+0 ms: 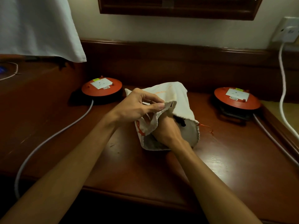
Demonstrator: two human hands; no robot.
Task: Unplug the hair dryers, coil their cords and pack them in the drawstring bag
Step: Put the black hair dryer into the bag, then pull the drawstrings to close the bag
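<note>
On both reels [101, 88], unreadable labels.

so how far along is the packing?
Late stage. Both reel sockets, left and right, have nothing plugged in, and no dryer lies on the desk. Left hand pinches the bag rim open; right hand reaches inside, where something dark shows. Left: withdraw the hand, pull the drawstring.

left reel label [106, 87] | right reel label [234, 98] | print possibly present, unreadable
</note>
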